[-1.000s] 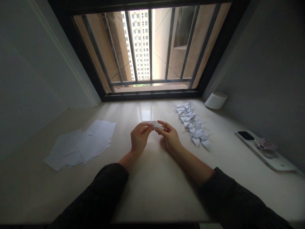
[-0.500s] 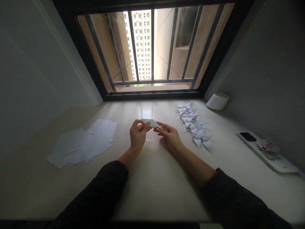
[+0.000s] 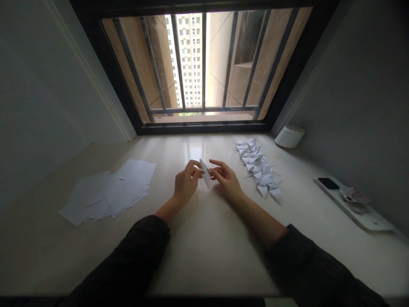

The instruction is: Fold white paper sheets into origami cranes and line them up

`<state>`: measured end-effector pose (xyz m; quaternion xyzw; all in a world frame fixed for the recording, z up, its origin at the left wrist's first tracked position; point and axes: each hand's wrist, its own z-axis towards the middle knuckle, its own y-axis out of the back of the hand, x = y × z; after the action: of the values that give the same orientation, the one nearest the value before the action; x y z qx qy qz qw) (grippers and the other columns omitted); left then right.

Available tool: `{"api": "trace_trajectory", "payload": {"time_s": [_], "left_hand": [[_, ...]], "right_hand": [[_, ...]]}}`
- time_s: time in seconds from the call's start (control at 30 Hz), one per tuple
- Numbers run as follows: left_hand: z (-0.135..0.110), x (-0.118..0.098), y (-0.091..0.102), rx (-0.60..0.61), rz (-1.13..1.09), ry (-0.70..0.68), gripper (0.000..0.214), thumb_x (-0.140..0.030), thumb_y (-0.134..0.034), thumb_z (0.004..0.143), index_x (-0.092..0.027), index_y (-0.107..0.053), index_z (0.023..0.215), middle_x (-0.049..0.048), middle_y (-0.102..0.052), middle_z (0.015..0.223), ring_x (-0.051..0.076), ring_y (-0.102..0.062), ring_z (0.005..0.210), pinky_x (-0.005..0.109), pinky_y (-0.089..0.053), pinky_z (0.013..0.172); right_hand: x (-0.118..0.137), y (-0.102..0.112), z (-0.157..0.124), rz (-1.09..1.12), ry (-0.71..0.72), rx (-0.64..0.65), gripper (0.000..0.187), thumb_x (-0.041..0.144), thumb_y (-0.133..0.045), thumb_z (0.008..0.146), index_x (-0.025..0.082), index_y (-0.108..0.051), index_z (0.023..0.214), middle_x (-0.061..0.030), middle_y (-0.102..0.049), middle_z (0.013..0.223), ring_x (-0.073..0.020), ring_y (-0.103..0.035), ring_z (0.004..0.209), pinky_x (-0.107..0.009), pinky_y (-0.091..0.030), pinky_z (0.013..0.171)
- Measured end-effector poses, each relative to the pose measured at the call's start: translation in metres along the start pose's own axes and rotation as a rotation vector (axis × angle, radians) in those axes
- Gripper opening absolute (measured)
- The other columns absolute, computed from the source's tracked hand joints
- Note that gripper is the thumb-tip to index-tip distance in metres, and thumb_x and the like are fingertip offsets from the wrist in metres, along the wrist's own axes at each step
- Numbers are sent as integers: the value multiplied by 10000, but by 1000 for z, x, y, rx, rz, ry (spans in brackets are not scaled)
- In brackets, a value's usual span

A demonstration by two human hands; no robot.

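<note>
A small piece of folded white paper [image 3: 205, 173] stands steeply tilted between my two hands, above the middle of the sill. My left hand [image 3: 186, 181] pinches its left side between thumb and fingers. On the other side, my right hand [image 3: 227, 179] has its thumb and lower fingers at the paper's edge, while its index finger sticks out apart from it. Several folded paper cranes [image 3: 257, 166] stand in close rows to the right of my right hand. Loose white paper sheets [image 3: 124, 183] lie in an overlapping pile to the left.
A phone [image 3: 351, 204] with a round grip on its back lies at the right. Behind it, a white rounded object [image 3: 289, 136] stands by the wall. A dark-framed barred window [image 3: 204, 127] closes off the far side of the pale sill [image 3: 204, 256].
The folded paper has turned from lying nearly flat to a steep, edge-on tilt. My right index finger has lifted off it. Sheets and cranes stay in place.
</note>
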<state>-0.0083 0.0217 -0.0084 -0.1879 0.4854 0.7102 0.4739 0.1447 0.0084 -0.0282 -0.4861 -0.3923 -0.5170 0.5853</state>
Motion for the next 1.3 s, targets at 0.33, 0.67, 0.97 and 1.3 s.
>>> {"api": "trace_trajectory", "payload": {"time_s": [0.33, 0.67, 0.97, 1.3], "left_hand": [[-2, 5, -5, 86, -85, 22, 199, -297, -530, 833, -252, -480, 1020, -46, -646, 684, 123, -636, 639, 215, -436, 613], [-1, 8, -11, 85, -405, 213, 417, -389, -663, 724, -209, -545, 1082, 45, -712, 810, 168, -664, 725, 260, -488, 652], [5, 11, -6, 138, -643, 355, 370, -364, -730, 660, -144, -609, 932, 63, -714, 737, 180, -676, 704, 305, -525, 706], [7, 11, -4, 161, -680, 375, 425, -359, -708, 685, -155, -570, 1032, 41, -705, 730, 174, -680, 703, 321, -527, 743]], "right_hand": [[-2, 4, 2, -62, -17, 10, 248, 342, -711, 653, 191, -630, 831, 22, -610, 636, -105, -551, 562, -241, -460, 554], [0, 3, 0, -54, -13, -115, 217, 359, -706, 658, 192, -634, 777, 1, -650, 741, -141, -619, 623, -298, -513, 645], [-3, 10, 3, -228, 160, 75, 315, 350, -716, 676, 245, -687, 971, -46, -689, 989, -195, -624, 892, -318, -494, 744], [3, 19, 7, -182, 69, 169, 420, 337, -753, 630, 280, -680, 1040, -42, -686, 1064, -230, -621, 967, -370, -477, 824]]}}
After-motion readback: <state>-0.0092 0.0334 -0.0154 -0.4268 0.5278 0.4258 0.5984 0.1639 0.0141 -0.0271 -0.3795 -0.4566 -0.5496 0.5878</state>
